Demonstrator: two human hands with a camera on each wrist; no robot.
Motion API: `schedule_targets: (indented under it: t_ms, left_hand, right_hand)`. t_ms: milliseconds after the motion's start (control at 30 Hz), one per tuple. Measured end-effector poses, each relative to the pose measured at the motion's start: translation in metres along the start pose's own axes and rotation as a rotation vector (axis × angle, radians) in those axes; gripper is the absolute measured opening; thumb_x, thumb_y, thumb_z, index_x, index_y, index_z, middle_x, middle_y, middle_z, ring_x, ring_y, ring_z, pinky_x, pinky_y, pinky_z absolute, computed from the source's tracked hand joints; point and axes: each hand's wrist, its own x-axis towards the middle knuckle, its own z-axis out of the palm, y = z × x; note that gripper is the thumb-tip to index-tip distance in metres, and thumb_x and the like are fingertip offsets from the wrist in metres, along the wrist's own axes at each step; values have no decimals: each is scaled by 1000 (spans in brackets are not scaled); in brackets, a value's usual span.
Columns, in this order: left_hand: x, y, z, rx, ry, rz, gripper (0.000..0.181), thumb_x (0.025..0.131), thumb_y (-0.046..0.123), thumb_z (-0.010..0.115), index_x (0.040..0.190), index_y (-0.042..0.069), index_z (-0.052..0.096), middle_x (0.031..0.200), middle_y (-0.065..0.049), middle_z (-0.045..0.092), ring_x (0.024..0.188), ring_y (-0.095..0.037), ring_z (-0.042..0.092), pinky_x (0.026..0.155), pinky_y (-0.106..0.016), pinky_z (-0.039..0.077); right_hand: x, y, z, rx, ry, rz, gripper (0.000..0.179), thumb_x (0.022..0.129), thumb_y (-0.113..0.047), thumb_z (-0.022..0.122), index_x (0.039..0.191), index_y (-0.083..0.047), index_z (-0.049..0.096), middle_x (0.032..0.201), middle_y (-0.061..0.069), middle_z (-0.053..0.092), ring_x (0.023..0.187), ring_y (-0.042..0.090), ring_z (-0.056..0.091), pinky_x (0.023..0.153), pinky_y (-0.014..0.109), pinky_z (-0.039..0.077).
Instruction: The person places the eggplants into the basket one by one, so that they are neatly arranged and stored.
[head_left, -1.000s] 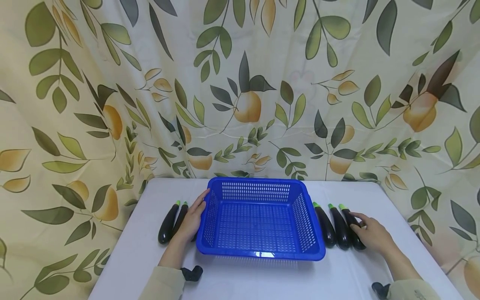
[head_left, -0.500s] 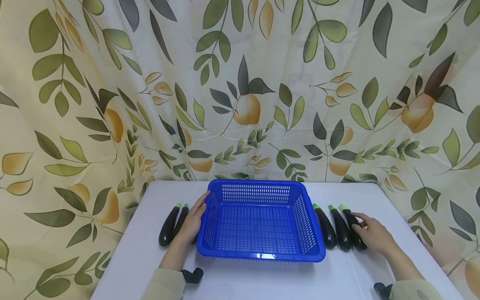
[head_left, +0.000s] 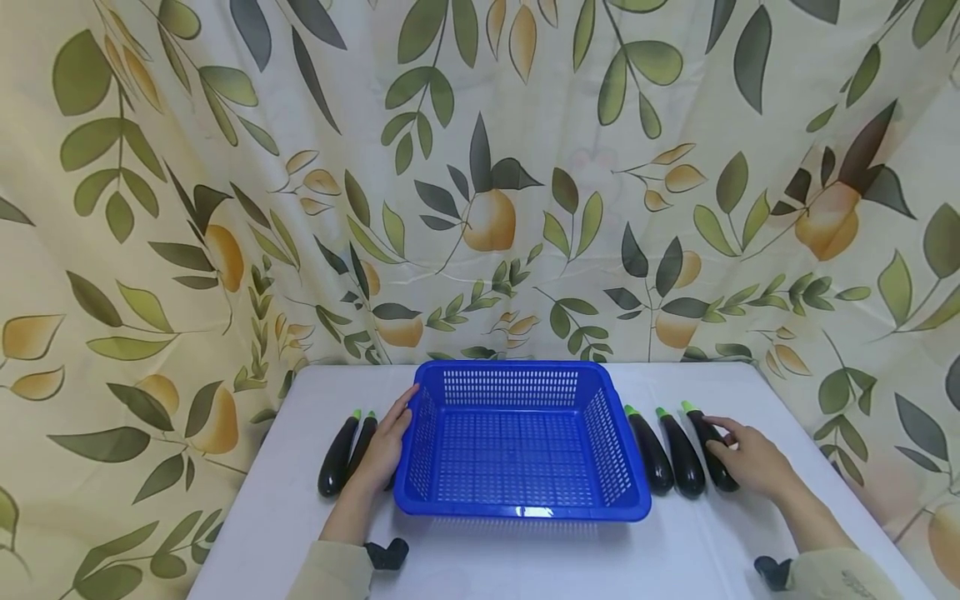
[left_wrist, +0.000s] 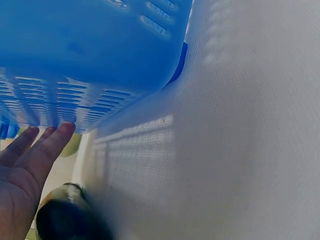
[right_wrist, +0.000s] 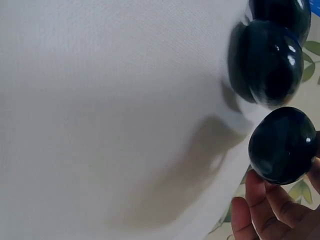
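A blue plastic basket [head_left: 521, 512] with slotted walls stands mid-table, nothing inside it. My left hand [head_left: 386, 446] rests against its left wall with straight fingers; in the left wrist view the fingertips [left_wrist: 66, 129] touch the slots. At the right, my right hand [head_left: 756, 460] holds the rightmost eggplant [head_left: 717, 467] between thumb and fingers. Seen from the right wrist, this dark glossy eggplant [right_wrist: 282, 145] has its round end toward the camera, apart from its neighbours, with a shadow on the cloth. Two more eggplants, a middle one [head_left: 684, 462] and an inner one [head_left: 651, 454], lie beside the basket.
Left of the basket lie an outer eggplant [head_left: 337, 462] and another eggplant [head_left: 363, 446] partly behind my left hand; a dark tip shows between wrist and basket. A white cloth [head_left: 570, 567] covers the table. A leaf-patterned curtain [head_left: 480, 292] hangs right behind it.
The rightmost eggplant has shifted slightly up and right with my right hand, widening the gap to the middle one. My left hand and the basket stay in place.
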Motion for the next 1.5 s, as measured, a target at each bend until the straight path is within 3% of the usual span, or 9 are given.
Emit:
schedule_targets:
  t_ms: [200, 767, 1500]
  left_hand:
    - [-4, 0, 0, -6, 5, -10, 45, 114, 33, 30, 156, 43, 40, 173, 1, 26, 162, -32, 14, 130, -63, 6]
    - [-6, -3, -1, 6, 24, -26, 44, 114, 35, 30, 156, 43, 42, 173, -1, 26, 162, -34, 14, 129, -65, 6]
    - [-2, 0, 0, 17, -2, 13, 45, 115, 30, 29, 157, 40, 41, 173, -1, 26, 162, -33, 15, 130, -63, 8]
  right_hand:
    - [-1, -7, -6, -14, 13, -28, 48, 103, -19, 55, 146, 2, 50, 106, 29, 63, 84, 29, 59, 63, 30, 41]
    - [0, -36, -18, -28, 26, -90, 47, 101, -21, 59, 144, 0, 55, 102, 21, 63, 81, 25, 56, 62, 31, 39]
    - [0, -82, -31, -4, 22, -115, 49, 101, -22, 63, 145, -2, 56, 108, 27, 63, 79, 23, 58, 61, 30, 48]
